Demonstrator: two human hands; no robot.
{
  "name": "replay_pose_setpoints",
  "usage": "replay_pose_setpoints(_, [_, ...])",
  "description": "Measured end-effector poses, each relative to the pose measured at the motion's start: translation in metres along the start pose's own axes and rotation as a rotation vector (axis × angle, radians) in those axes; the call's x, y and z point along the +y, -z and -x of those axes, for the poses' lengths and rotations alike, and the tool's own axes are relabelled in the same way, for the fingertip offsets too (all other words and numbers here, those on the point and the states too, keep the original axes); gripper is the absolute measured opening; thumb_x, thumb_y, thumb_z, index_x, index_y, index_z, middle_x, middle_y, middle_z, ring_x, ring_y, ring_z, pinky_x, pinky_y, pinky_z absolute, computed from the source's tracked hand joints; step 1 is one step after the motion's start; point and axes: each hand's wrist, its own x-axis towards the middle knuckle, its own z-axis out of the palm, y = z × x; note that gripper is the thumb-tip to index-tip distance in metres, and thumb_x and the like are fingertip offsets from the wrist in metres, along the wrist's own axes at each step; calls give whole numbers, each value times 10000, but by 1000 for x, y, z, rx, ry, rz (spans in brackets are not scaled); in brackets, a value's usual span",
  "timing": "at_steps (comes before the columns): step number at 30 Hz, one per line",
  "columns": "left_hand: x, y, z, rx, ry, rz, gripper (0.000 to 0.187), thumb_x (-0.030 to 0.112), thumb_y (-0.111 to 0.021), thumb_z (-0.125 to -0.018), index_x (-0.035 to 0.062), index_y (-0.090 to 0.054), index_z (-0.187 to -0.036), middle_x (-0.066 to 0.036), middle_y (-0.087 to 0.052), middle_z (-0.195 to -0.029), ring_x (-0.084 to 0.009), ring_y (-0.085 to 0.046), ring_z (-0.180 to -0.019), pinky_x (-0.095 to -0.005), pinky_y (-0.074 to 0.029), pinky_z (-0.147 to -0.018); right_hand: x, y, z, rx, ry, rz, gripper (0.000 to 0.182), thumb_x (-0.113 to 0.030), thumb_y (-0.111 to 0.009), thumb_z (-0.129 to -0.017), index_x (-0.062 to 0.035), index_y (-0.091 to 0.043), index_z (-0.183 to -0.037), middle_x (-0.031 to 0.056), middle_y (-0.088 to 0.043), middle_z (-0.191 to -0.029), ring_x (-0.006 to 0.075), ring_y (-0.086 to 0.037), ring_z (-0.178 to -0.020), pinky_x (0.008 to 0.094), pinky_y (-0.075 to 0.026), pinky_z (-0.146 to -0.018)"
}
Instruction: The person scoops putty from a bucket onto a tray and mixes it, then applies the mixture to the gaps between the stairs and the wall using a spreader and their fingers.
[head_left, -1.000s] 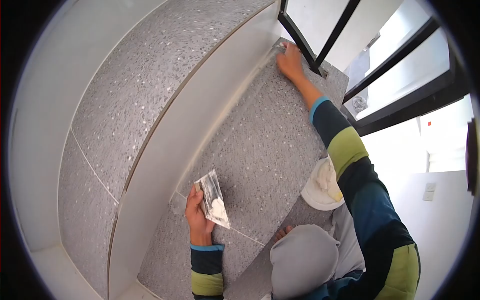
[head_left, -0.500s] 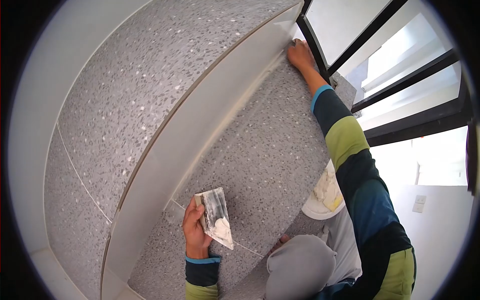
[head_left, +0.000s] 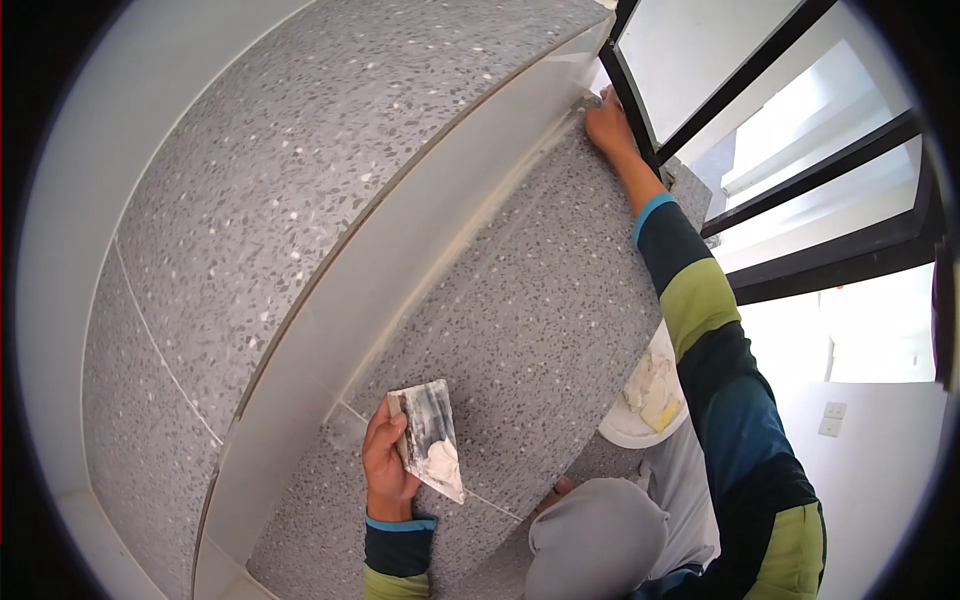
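Note:
My left hand (head_left: 385, 450) is closed round the edge of a flat, smeared plate like a putty board (head_left: 430, 430), with a lump of white paste (head_left: 441, 461) on its lower part. It is held above the speckled grey stair tread (head_left: 520, 300). My right arm reaches far forward. My right hand (head_left: 608, 127) is closed at the far end of the tread, by the foot of the pale riser (head_left: 380, 250) and beside the black railing. What its fingers hold is too small and partly hidden. A pale strip of filler (head_left: 440, 262) runs along the joint between riser and tread.
The black metal railing (head_left: 640, 110) stands close to my right arm. A white tub (head_left: 640, 405) of paste with a yellow piece sits beside my grey-clad knee (head_left: 600, 540). The higher speckled step (head_left: 270, 200) lies to the left, against a white wall (head_left: 70, 280).
My right hand has shifted slightly right and towards me at the far corner, and its fingers have turned. The left hand with the board is nearly still; the view has moved slightly.

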Motion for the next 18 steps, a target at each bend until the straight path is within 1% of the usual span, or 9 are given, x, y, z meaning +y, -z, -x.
replay_pose_setpoints(1, [0,0,0,2,-5,3,378,154,-457,-800,-45,-479,-1121,-96,-610,-956,-149,-609,-798,-247,-496,-698,-5,3,2,-2,6,-2,642,-158,-404,-739,35,-244,-1330,181,-387,-1335,360,-367,-1222,366,-267,-1028])
replay_pose_setpoints(3, [0,0,0,25,-2,3,379,166,-463,-800,-38,-480,-1118,-88,-614,-942,-142,-612,-782,-244,-499,-683,-12,8,7,-30,-5,-137,666,-164,-414,-740,40,-211,-1340,173,-385,-1339,337,-387,-1217,358,-292,-1012])
replay_pose_setpoints(7, [2,-3,0,-13,2,15,373,170,-462,-802,-33,-481,-1114,-79,-618,-926,-136,-615,-761,-241,-501,-666,-19,14,14,-87,-46,-30,667,-163,-424,-737,44,-218,-1337,170,-430,-1305,333,-426,-1186,361,-311,-998])
replay_pose_setpoints(9, [3,-5,0,18,4,5,367,172,-463,-804,-35,-481,-1107,-79,-619,-915,-133,-617,-744,-241,-505,-657,-15,12,22,-98,46,-102,607,-197,-456,-745,44,-299,-1279,213,-509,-1199,365,-438,-1160,401,-289,-997])
replay_pose_setpoints(10, [2,-4,0,15,0,9,367,172,-463,-804,-35,-481,-1107,-79,-619,-915,-133,-617,-744,-241,-505,-657,-11,9,21,-96,51,-100,607,-197,-456,-745,44,-299,-1279,213,-509,-1199,365,-438,-1160,401,-289,-997])
replay_pose_setpoints(12, [2,-3,0,25,9,1,371,174,-468,-802,-37,-478,-1106,-85,-618,-912,-134,-617,-740,-242,-508,-654,-5,3,23,62,104,-364,612,-214,-457,-747,68,-302,-1267,203,-494,-1226,367,-437,-1160,394,-284,-1005])
replay_pose_setpoints(15, [3,-6,0,26,6,8,370,176,-475,-798,-38,-478,-1099,-88,-617,-902,-137,-617,-728,-247,-512,-648,-3,0,12,122,57,-236,623,-231,-457,-748,79,-299,-1265,213,-476,-1243,366,-437,-1160,387,-278,-1012])
replay_pose_setpoints(16, [3,-5,0,26,2,7,370,176,-475,-798,-38,-478,-1099,-88,-617,-902,-137,-617,-728,-247,-512,-648,-4,-1,8,123,60,-238,623,-231,-457,-748,79,-299,-1265,213,-476,-1243,366,-437,-1160,387,-278,-1012])
replay_pose_setpoints(18, [2,-2,0,45,10,13,364,177,-479,-797,-38,-480,-1091,-87,-615,-899,-139,-615,-721,-246,-511,-641,-14,1,3,72,-50,-166,624,-236,-451,-752,71,-295,-1272,217,-461,-1257,371,-442,-1153,380,-279,-1015])
